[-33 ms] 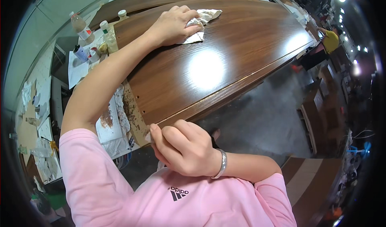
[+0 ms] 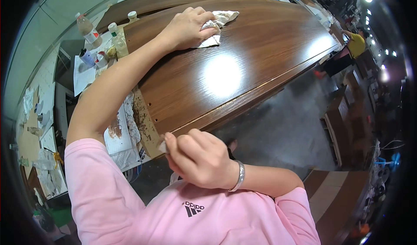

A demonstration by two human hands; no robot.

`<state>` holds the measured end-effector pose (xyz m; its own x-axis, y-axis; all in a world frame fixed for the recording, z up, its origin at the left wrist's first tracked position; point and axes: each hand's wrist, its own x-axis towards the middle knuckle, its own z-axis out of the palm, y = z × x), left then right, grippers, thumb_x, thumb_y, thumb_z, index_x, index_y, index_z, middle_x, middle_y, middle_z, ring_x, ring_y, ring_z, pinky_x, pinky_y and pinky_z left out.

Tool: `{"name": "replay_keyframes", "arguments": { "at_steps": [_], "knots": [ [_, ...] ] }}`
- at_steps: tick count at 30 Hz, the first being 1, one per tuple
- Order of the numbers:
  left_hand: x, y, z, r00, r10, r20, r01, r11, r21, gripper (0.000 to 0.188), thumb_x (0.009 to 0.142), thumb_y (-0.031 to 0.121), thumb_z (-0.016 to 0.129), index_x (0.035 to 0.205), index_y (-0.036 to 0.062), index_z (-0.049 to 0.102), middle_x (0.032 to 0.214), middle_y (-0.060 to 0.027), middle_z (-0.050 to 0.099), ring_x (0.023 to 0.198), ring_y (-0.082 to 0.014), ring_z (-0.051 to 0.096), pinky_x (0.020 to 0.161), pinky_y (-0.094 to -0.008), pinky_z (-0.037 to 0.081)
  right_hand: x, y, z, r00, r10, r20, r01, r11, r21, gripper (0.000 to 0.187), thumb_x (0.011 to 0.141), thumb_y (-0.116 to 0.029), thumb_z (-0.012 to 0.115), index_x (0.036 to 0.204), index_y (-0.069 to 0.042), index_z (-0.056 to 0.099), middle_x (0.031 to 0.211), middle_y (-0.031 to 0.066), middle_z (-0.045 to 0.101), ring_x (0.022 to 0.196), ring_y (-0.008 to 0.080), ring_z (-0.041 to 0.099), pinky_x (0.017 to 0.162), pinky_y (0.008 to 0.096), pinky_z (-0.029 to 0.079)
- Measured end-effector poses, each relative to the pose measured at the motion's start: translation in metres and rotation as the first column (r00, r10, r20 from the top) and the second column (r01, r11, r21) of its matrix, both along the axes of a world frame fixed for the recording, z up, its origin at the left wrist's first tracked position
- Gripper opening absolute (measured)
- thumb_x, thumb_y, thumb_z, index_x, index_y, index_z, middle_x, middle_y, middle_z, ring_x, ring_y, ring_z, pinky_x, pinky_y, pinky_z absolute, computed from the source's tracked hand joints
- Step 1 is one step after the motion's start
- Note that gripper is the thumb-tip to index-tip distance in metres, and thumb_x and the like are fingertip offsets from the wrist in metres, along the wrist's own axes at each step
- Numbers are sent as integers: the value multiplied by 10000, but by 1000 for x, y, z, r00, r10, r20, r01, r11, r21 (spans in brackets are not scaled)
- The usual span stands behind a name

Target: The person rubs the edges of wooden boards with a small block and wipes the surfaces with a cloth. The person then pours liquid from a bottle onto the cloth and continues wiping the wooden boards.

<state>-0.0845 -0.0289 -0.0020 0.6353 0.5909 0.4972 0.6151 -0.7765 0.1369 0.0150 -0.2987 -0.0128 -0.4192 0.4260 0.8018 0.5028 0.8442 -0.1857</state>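
My left hand (image 2: 189,26) is closed around a crumpled white cloth (image 2: 223,17) and rests with it on a glossy dark-brown wood panel (image 2: 260,49), toward its far left part. A light corner of the cloth sticks out past the fingers. In front of my chest, beside the panel's near left corner, my right hand (image 2: 200,158) is closed in a loose fist. A small whitish scrap (image 2: 163,147) pokes out at its fingertips; what the scrap is cannot be made out. Two small holes show near the panel's left edge.
At the left stand a pinkish bottle (image 2: 87,29), a white-capped bottle (image 2: 117,39) and a small blue-and-white container (image 2: 87,57). Stained white sheets (image 2: 117,136) lie below them. Another brown panel (image 2: 165,0) lies behind. A person in yellow (image 2: 357,46) works at the far right.
My right hand has shifted very slightly, and more of the whitish scrap shows at its fingertips. The left hand and cloth have hardly moved.
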Motion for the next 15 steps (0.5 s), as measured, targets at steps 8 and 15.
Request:
{"name": "replay_keyframes", "arguments": {
  "at_steps": [8,15],
  "knots": [
    [1,-6,1,1000,-10,29,7,997,83,364,944,381,621,1145,79,651,1148,-126,627,1101,-327,570,949,-419,479,35,1,14,991,-105,-82,105,994,3,352,663,39,760,1008,47,688,809,107,603,608,231,554,529,323,476],
    [-2,-15,12,998,59,6,-58,995,-77,372,926,361,642,1156,69,664,1165,-128,627,1141,-326,563,972,-399,462,157,16,1,787,-578,-215,459,783,-420,230,853,-25,706,1069,52,701,803,52,604,666,147,569,580,270,472]
  ]
}}
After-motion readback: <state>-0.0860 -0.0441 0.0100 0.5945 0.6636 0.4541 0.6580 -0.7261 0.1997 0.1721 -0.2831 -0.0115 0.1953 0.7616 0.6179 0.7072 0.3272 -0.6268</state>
